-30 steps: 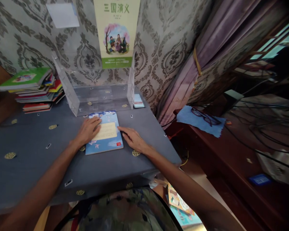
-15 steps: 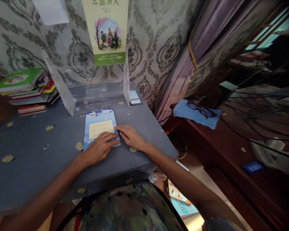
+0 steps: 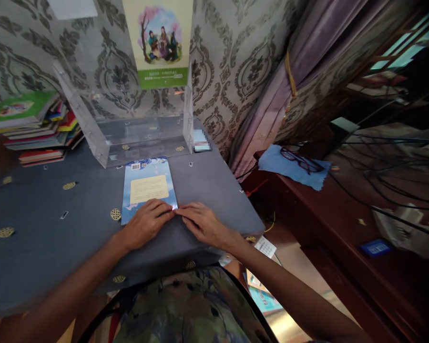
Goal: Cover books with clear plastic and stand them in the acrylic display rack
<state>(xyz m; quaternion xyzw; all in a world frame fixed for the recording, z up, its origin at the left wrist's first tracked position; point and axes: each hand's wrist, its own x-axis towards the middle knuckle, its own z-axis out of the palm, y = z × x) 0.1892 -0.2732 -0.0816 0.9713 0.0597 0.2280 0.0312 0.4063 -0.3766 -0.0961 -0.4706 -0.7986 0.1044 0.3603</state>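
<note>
Meeting at the near right corner of a blue book (image 3: 148,188), two bare hands are fussing with that edge, so I'm calling the step in hand some sort of corner handling. The left hand (image 3: 146,221) is lying palm down over the near edge, fingers close together, and the right hand (image 3: 202,221) is sitting just to the right of the book, its fingertips practically meeting the left's. Whether either one is actually pinching the cover, I'm not able to tell, since the fingers are hiding the corner. The book is lying flat on the gray tablecloth (image 3: 210,181), barcode side up, just in front of a clear stand (image 3: 99,145). As for the next move, I'm thinking it's calling for a light touch: left hand steadying the cover, right fingertips staying right at the corner, because clumsy pressure there is risking a bent edge or a skid.
</note>
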